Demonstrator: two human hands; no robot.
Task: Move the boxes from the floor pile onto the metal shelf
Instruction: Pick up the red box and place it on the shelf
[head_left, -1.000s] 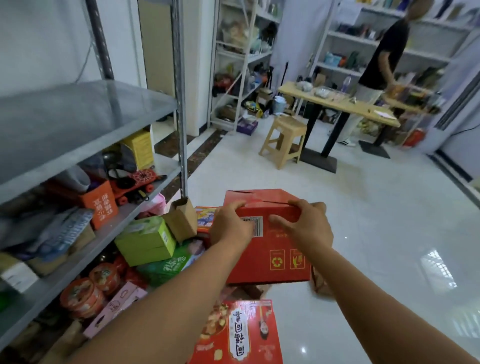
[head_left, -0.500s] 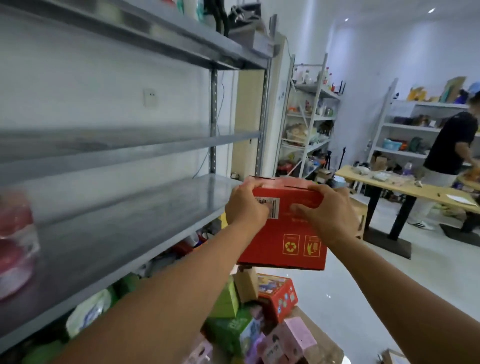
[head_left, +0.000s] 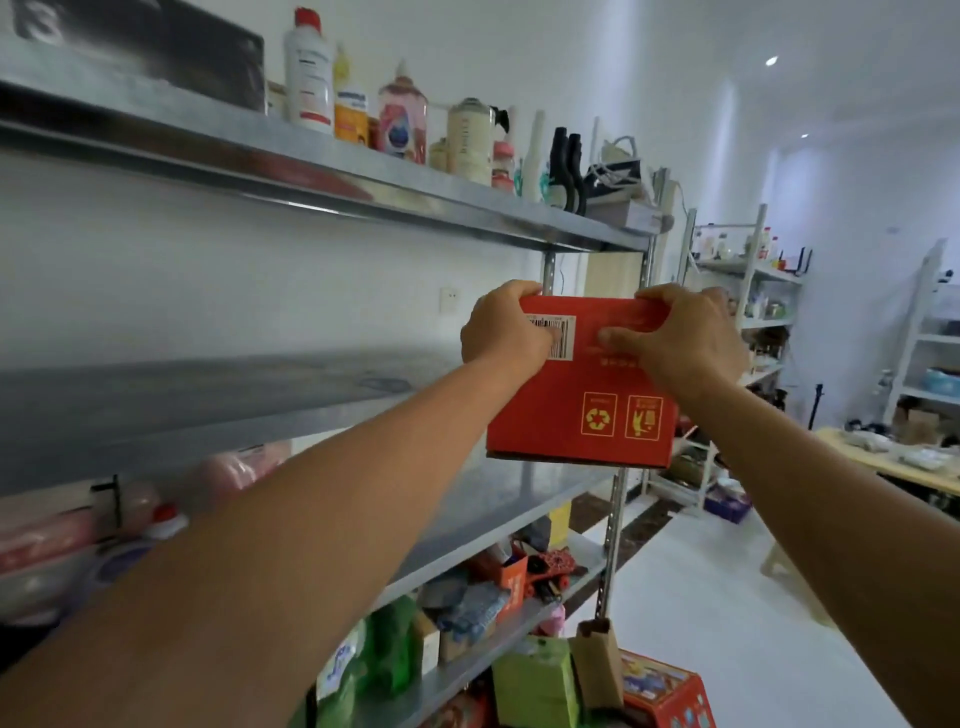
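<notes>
Red box (head_left: 582, 384), centre of frame, clasped along its top edge by left hand (head_left: 501, 325) and right hand (head_left: 685, 338). It has risen from the floor pile (head_left: 665, 686), lower right, and is now airborne level with the metal shelf's (head_left: 208, 395) bare middle tier. Placement appears imminent.

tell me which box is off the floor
The red box with the barcode label, gripped by the left hand and right hand; the green box sits far below.

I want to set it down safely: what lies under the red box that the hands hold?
Beneath the red box a bare grey board of the metal shelf shows, with a green box farther down. The box hides whether it touches any board.
</notes>
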